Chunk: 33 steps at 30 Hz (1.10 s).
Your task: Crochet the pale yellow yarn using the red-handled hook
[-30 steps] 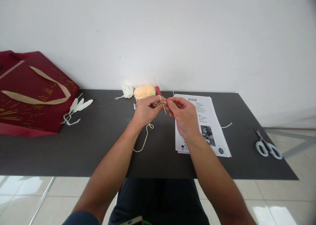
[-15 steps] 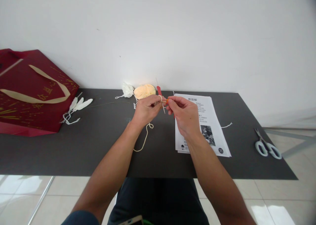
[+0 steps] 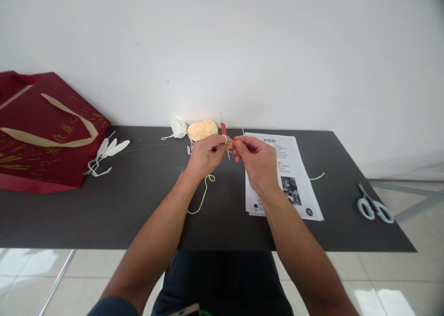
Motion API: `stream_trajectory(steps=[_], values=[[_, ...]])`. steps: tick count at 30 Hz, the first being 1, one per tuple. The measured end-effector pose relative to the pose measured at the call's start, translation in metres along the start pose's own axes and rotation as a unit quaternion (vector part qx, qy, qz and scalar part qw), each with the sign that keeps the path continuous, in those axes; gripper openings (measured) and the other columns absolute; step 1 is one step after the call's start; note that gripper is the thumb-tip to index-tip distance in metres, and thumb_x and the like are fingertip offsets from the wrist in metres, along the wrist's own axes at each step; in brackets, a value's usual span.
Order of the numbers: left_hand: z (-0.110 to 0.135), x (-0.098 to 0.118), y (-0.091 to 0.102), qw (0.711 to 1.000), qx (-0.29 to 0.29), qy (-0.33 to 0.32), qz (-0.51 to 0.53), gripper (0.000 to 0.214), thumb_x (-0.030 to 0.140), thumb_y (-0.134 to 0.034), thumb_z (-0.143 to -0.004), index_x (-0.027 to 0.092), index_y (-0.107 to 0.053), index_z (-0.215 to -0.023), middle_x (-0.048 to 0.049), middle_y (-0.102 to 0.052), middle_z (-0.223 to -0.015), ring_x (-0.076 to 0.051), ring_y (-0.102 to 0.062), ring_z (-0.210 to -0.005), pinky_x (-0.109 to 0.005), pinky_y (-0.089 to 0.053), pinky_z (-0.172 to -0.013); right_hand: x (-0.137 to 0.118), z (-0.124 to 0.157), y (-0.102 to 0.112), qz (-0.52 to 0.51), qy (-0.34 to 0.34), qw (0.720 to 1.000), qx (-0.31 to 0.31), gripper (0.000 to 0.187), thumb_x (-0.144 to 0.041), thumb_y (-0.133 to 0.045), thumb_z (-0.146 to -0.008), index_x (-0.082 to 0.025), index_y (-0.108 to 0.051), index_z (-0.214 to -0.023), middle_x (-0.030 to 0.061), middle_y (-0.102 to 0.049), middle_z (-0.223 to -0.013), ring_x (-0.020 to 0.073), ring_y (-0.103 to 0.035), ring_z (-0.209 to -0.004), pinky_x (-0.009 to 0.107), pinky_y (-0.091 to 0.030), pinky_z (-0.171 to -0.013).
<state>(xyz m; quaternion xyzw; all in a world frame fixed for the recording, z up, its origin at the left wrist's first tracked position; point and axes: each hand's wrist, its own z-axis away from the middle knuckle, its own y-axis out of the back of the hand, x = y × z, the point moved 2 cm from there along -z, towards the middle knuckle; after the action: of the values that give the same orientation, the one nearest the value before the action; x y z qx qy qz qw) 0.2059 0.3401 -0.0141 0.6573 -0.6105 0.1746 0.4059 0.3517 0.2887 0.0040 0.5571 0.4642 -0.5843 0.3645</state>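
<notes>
My left hand (image 3: 204, 156) is closed in a pinch on cream yarn (image 3: 202, 199), with a loop of it round a finger. The yarn's slack curls over the dark table (image 3: 145, 200) below. In my right hand (image 3: 261, 163), thumb and fingers grip a crochet hook (image 3: 234, 143) by its orange handle. The hook's thin shaft points left and meets the yarn at my left fingertips. How the stitches lie there is too small to make out. Behind my hands rest a pale yellow yarn ball (image 3: 202, 130) and a smaller white yarn ball (image 3: 179, 128).
Printed sheets (image 3: 301, 186) lie under my right wrist. Scissors (image 3: 373, 206) sit near the right edge. A dark red gift bag (image 3: 38, 159) stands at the left, beside white leaf-shaped pieces (image 3: 113, 148) with loose strands. A red strip (image 3: 223, 128) shows behind my left hand.
The view shifts very slightly. Both hands keep their grips on the yarn and the crochet hook, with hardly any visible movement.
</notes>
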Motion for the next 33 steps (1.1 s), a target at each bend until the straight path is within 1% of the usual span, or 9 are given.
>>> stream_trajectory(steps=[3, 6, 12, 18, 21, 25, 27, 29, 33], values=[[0.0, -0.003, -0.001, 0.999, 0.011, 0.041, 0.028, 0.012, 0.03, -0.074, -0.09, 0.021, -0.079, -0.092, -0.0008, -0.071, -0.073, -0.009, -0.051, -0.056, -0.023, -0.039, -0.054, 0.001, 0.0, -0.002, -0.022, 0.011, 1.0, -0.002, 0.014, -0.031, -0.075, -0.084, -0.02, -0.074, -0.092, -0.0008, -0.073, -0.075, 0.0105, -0.064, -0.061, 0.025, -0.051, -0.056], [0.0, -0.004, -0.002, 0.997, 0.006, 0.055, 0.046, 0.012, 0.031, -0.075, -0.09, 0.021, -0.079, -0.092, 0.0011, -0.065, -0.066, -0.009, -0.047, -0.054, -0.023, -0.035, -0.051, 0.002, 0.0, -0.003, -0.032, 0.012, 0.999, -0.003, 0.012, -0.03, -0.075, -0.084, -0.02, -0.073, -0.091, -0.0005, -0.073, -0.077, 0.0108, -0.065, -0.065, 0.025, -0.052, -0.057], [-0.001, -0.002, -0.001, 0.999, 0.014, 0.025, 0.037, 0.01, 0.028, -0.075, -0.09, 0.02, -0.079, -0.092, -0.0016, -0.074, -0.08, -0.009, -0.053, -0.06, -0.022, -0.041, -0.056, 0.001, 0.001, -0.002, -0.039, 0.013, 0.999, -0.006, 0.013, -0.029, -0.077, -0.084, -0.019, -0.076, -0.093, -0.0008, -0.074, -0.073, 0.01, -0.065, -0.062, 0.024, -0.05, -0.056], [0.0, 0.004, 0.0, 0.999, 0.017, -0.032, 0.019, 0.012, 0.016, -0.067, -0.092, 0.02, -0.079, -0.093, -0.0037, -0.079, -0.088, -0.01, -0.066, -0.072, -0.022, -0.049, -0.066, -0.001, 0.001, -0.001, -0.032, 0.01, 0.999, 0.0, 0.014, -0.029, -0.077, -0.084, -0.018, -0.077, -0.094, -0.0013, -0.074, -0.069, 0.0093, -0.062, -0.056, 0.025, -0.05, -0.053], [0.0, 0.007, 0.0, 0.999, 0.015, -0.05, -0.007, 0.011, 0.017, -0.067, -0.094, 0.019, -0.077, -0.089, -0.0039, -0.079, -0.089, -0.012, -0.069, -0.077, -0.023, -0.051, -0.071, 0.001, 0.0, -0.001, -0.023, 0.023, 0.999, 0.002, 0.015, -0.029, -0.076, -0.085, -0.018, -0.076, -0.094, -0.0012, -0.074, -0.07, 0.0097, -0.064, -0.056, 0.025, -0.051, -0.054], [0.0, 0.007, -0.001, 0.998, 0.01, -0.055, -0.028, 0.016, 0.022, -0.065, -0.097, 0.019, -0.075, -0.085, -0.0041, -0.077, -0.086, -0.012, -0.068, -0.077, -0.025, -0.052, -0.071, 0.002, -0.002, 0.001, 0.004, 0.039, 0.999, 0.005, 0.015, -0.03, -0.075, -0.086, -0.019, -0.077, -0.095, -0.0013, -0.075, -0.07, 0.0098, -0.063, -0.055, 0.025, -0.051, -0.054], [0.001, 0.007, -0.001, 0.999, 0.01, -0.048, -0.025, 0.015, 0.023, -0.065, -0.097, 0.019, -0.075, -0.087, -0.0041, -0.077, -0.087, -0.012, -0.067, -0.076, -0.024, -0.051, -0.069, 0.002, -0.002, 0.001, 0.01, 0.043, 0.999, 0.001, 0.015, -0.03, -0.074, -0.086, -0.019, -0.077, -0.096, -0.0014, -0.075, -0.07, 0.0098, -0.063, -0.055, 0.025, -0.051, -0.054], [0.001, 0.004, -0.001, 0.999, 0.015, -0.025, -0.016, 0.011, 0.025, -0.068, -0.095, 0.019, -0.076, -0.091, -0.0029, -0.077, -0.086, -0.01, -0.065, -0.07, -0.022, -0.049, -0.065, 0.002, -0.002, 0.001, 0.006, 0.045, 0.999, -0.001, 0.014, -0.03, -0.074, -0.087, -0.02, -0.077, -0.096, -0.0016, -0.075, -0.07, 0.0094, -0.063, -0.055, 0.025, -0.051, -0.053], [0.002, 0.0, -0.002, 0.999, 0.033, 0.016, 0.008, 0.011, 0.028, -0.071, -0.094, 0.02, -0.077, -0.096, 0.001, -0.072, -0.074, -0.007, -0.055, -0.056, -0.02, -0.043, -0.053, 0.001, -0.001, -0.001, -0.013, 0.045, 0.999, -0.004, 0.012, -0.03, -0.074, -0.087, -0.02, -0.076, -0.094, -0.0017, -0.075, -0.071, 0.0091, -0.064, -0.056, 0.024, -0.052, -0.054]])
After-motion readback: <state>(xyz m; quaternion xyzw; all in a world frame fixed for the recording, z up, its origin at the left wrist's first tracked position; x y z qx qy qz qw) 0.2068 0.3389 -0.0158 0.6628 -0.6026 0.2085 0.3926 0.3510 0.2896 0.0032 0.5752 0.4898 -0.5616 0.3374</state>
